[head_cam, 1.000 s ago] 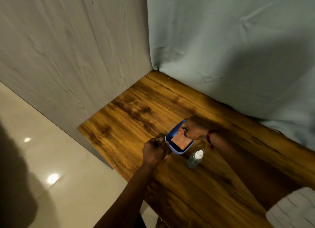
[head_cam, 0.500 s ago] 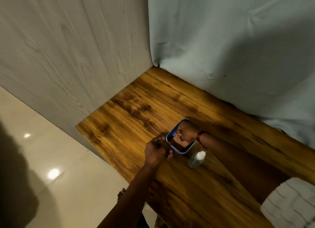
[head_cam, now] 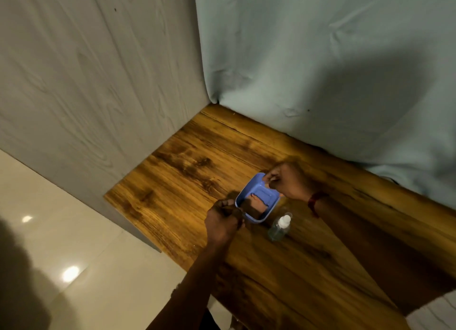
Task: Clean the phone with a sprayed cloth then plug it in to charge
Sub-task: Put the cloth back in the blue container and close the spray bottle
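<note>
A blue rectangular tray (head_cam: 267, 212) with a raised rim lies on the wooden table (head_cam: 187, 181). Inside it lies a brown-pink item (head_cam: 255, 203); it is too dim to tell whether this is the cloth or the phone. My left hand (head_cam: 223, 221) grips the tray's near-left rim with curled fingers. Blurred by motion, my right hand (head_cam: 287, 181) has its curled fingertips pinched at the tray's far corner. A small clear spray bottle (head_cam: 278, 227) with a white cap stands just right of the tray, near my right forearm.
A pale wood-grain panel (head_cam: 98, 82) closes off the table's left side. Behind the table hangs a light blue-grey sheet (head_cam: 320, 70). The table's front edge drops to a glossy tiled floor (head_cam: 86, 268). A white knitted cloth (head_cam: 434, 312) shows at the bottom right corner.
My right hand has moved from over the item inside the tray to the tray's far corner, uncovering the item. My left hand stays on the near-left rim.
</note>
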